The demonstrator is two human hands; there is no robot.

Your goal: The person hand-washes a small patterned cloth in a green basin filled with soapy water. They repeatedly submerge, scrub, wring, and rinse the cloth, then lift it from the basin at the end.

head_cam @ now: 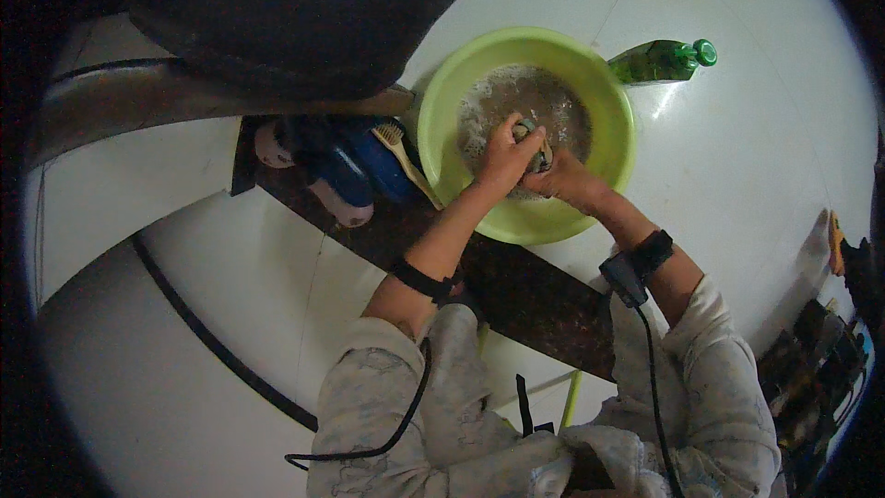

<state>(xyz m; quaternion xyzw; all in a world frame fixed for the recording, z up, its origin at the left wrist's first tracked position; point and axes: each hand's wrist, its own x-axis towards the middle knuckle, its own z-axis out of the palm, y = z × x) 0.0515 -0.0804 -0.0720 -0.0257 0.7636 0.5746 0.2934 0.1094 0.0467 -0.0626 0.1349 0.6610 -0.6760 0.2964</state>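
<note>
A lime-green plastic basin [437,117] holds murky grey-brown water [518,93] with suds along its edge. Over the water, my left hand [508,152] grips a small dark greyish object [536,155], its thumb across the top. My right hand [563,176] holds the lower right end of the same object, close against my left hand. Fingers cover much of the object, so what it is cannot be made out. A wooden-handled brush [404,159] rests outside the basin's left side, bristle end up on dark blue shoes [352,180] with pale pinkish soles.
A green bottle [653,61] with a green cap is beyond the basin's right rim. A dark stone strip [539,297] crosses the pale tiled floor [740,124]. A large black object [297,7] overhangs the upper left. Black cables [653,373] hang from both wrist straps.
</note>
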